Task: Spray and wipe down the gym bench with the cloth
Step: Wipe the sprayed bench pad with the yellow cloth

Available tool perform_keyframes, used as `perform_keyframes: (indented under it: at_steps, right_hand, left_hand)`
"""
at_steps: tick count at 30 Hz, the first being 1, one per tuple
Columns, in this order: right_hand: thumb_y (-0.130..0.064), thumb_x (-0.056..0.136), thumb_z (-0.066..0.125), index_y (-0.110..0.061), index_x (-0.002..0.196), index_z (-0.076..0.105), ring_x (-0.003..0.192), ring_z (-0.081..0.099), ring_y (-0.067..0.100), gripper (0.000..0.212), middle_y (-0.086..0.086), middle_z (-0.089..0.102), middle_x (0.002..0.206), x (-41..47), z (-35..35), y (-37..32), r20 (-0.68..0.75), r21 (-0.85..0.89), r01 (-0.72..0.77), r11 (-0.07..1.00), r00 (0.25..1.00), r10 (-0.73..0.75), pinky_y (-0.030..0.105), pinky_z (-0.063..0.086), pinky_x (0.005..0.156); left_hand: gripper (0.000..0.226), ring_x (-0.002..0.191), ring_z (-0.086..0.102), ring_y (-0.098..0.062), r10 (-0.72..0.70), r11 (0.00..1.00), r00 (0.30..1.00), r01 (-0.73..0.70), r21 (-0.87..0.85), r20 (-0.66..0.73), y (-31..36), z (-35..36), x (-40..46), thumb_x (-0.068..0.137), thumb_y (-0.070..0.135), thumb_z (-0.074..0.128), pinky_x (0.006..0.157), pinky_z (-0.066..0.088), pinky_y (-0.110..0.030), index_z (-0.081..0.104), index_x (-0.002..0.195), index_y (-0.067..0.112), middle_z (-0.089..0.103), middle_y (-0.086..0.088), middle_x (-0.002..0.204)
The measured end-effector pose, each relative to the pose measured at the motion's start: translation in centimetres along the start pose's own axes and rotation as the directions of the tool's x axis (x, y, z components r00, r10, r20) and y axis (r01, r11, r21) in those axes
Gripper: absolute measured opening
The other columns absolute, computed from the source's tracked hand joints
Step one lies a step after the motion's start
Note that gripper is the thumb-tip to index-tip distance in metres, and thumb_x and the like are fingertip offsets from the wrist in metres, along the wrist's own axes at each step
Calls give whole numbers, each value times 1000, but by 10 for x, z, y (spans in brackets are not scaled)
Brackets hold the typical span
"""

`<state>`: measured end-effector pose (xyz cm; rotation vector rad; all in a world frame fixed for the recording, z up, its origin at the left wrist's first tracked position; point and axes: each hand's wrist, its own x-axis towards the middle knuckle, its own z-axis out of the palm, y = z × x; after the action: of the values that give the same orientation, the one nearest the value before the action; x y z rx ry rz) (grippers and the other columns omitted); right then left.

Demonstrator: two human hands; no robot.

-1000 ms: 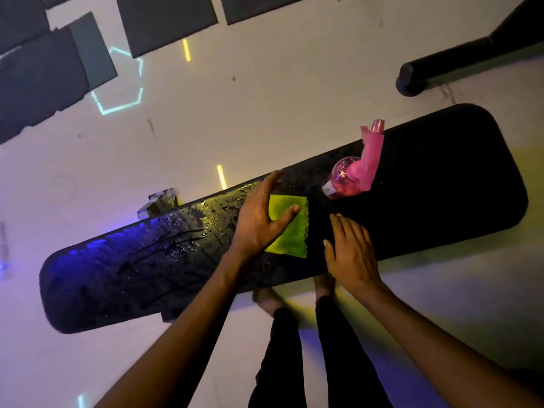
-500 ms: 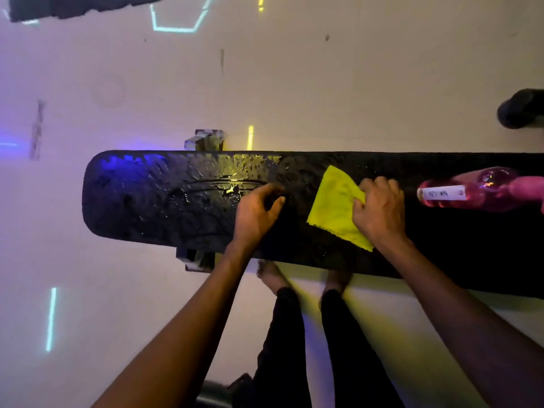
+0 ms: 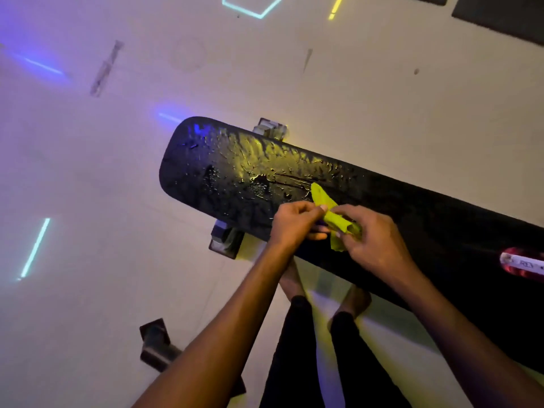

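Cloth [image 3: 329, 212] above bench [image 3: 397, 207], bottle [image 3: 522, 264] rightward

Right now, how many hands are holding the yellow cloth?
2. The left hand pinches the cloth from the left; the right hand grips its other end, both above the wet bench.

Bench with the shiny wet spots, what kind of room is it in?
Probably a gym or workout room. The long black padded bench stands on metal feet over a pale floor, dark mats lie at the far edge, and coloured strip lights reflect in the floor.
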<state>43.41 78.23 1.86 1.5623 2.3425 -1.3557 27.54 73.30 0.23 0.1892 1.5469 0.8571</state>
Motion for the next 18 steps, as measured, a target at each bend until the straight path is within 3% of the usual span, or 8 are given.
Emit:
perform_keyframes:
  at_steps: [2, 4, 7, 10, 13, 16, 18]
  right_hand:
    - [-6, 84, 76, -29, 120, 72, 77, 64, 13, 42, 3, 75, 107, 7, 9, -12, 40, 31, -21, 999, 999, 20, 28, 51, 74]
    - [-3, 82, 77, -29, 108, 74, 67, 62, 16, 38, 5, 75, 96, 17, 17, -25, 59, 85, -55, 995, 997, 50, 31, 52, 65]
    - [-5, 80, 83, -21, 100, 78, 81, 68, 37, 26, 11, 76, 89, 36, 24, -47, 104, 184, -88, 979, 992, 69, 46, 58, 76]
    - [-9, 82, 84, -19, 95, 79, 79, 67, 27, 17, 9, 77, 88, 60, 28, -70, 144, 231, -55, 971, 989, 22, 42, 56, 77]
    - [-11, 87, 81, -23, 93, 76, 86, 66, 21, 15, 6, 75, 91, 89, 33, -93, 67, 231, -9, 973, 998, -6, 30, 49, 76]
    - [-15, 91, 76, -24, 94, 76, 92, 68, 24, 10, 5, 76, 96, 123, 43, -122, -57, 164, 28, 986, 998, -18, 30, 51, 74]
    - [-17, 93, 74, -24, 99, 78, 91, 68, 24, 10, 4, 76, 98, 145, 47, -141, -137, 133, 53, 990, 990, -35, 32, 54, 74]
  left_hand:
    - [12, 53, 66, -8, -13, 1000, 999, 13, -8, -51, 3, -23, -2, 100, 6, 58, 57, 60, -22, 65, 90, 5, 67, -16, 84]
    - [20, 53, 67, -9, -13, 999, 995, 10, -30, -96, 4, -46, -5, 99, 0, 55, 56, 61, -22, 66, 83, 8, 69, -11, 77]
    - [17, 59, 73, -14, 4, 999, 982, -14, -51, -187, 6, -82, -11, 97, -1, 54, 56, 62, -24, 70, 89, -3, 73, -13, 77]
    - [19, 63, 74, -20, 38, 997, 949, -56, -49, -312, 10, -119, -14, 95, 2, 55, 55, 61, -25, 71, 86, -2, 73, -12, 73]
    - [24, 61, 74, -24, 163, 982, 864, -95, 163, -476, 17, -161, -14, 91, 7, 56, 55, 61, -28, 71, 74, 13, 70, -8, 68]
    - [19, 75, 74, -27, 308, 931, 767, -120, 346, -563, 30, -203, -17, 88, 12, 58, 73, 61, -35, 77, 86, 12, 74, -10, 78]
    - [20, 77, 69, -22, 415, 883, 689, -148, 446, -594, 38, -222, -19, 90, 14, 59, 73, 55, -31, 78, 92, 16, 74, -4, 81]
